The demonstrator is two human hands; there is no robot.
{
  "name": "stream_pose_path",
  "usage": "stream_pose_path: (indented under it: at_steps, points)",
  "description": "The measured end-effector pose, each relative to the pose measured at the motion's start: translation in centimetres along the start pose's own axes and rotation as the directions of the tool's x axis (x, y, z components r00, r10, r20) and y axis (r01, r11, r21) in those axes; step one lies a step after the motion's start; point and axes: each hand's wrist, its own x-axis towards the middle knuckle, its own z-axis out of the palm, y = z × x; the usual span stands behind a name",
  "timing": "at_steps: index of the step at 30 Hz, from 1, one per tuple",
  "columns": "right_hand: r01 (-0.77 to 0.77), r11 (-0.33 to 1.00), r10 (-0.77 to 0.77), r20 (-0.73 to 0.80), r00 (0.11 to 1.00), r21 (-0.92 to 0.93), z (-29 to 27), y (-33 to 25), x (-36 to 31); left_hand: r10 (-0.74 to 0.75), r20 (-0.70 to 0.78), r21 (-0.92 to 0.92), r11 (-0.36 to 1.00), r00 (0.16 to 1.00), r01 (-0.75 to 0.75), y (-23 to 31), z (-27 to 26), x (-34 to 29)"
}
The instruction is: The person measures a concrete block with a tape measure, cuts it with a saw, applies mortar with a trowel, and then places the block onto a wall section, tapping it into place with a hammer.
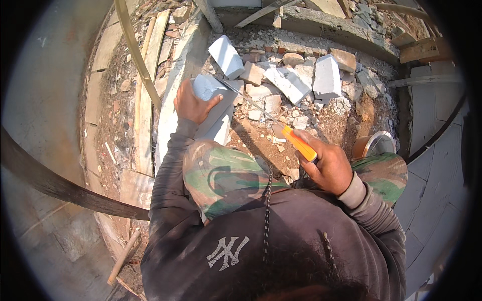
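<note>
My left hand (195, 104) clasps the upper end of a pale grey lightweight block (221, 104), its thumb across the face and its fingers over the far side. In my right hand (330, 163) is a handsaw (300, 143), gripped by its orange and yellow handle. The saw's thin blade slants up and left to the block, its tip end at the block's upper edge beside my left thumb. How deep the blade sits in the block cannot be made out. Another pale block (226, 57) lies just beyond.
More pale blocks (327, 78) and a broken piece (289, 84) lie among rubble ahead. A low concrete wall (183, 65) runs along the left, with wooden planks (146, 110) past it. A bucket (377, 144) stands by my right knee, near a grey block wall (436, 195).
</note>
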Motion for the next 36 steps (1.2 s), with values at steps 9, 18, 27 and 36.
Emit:
stream_pose_path:
  at_steps: [9,18,27,36]
  points:
    - [0.128,0.979,-0.105,0.148,0.983,-0.156,0.4,-0.6,0.5,0.015,-0.219,-0.218,0.974,0.976,-0.064,0.5,-0.5,-1.6]
    - [0.066,0.972,-0.001,0.277,0.961,-0.225,1.0,-3.2,2.5,-0.07,-0.37,-0.22,0.975,0.926,-0.014,-0.1,-0.7,-4.1]
    - [0.073,0.97,-0.03,0.183,0.983,-0.231,3.2,-3.4,7.3,-0.056,-0.302,-0.23,0.973,0.952,-0.016,-0.1,-1.0,-4.7]
    - [-0.093,0.975,0.106,0.055,0.993,-0.201,-1.4,2.3,7.9,-0.034,-0.237,-0.246,0.969,0.971,-0.026,-0.7,-0.9,-3.6]
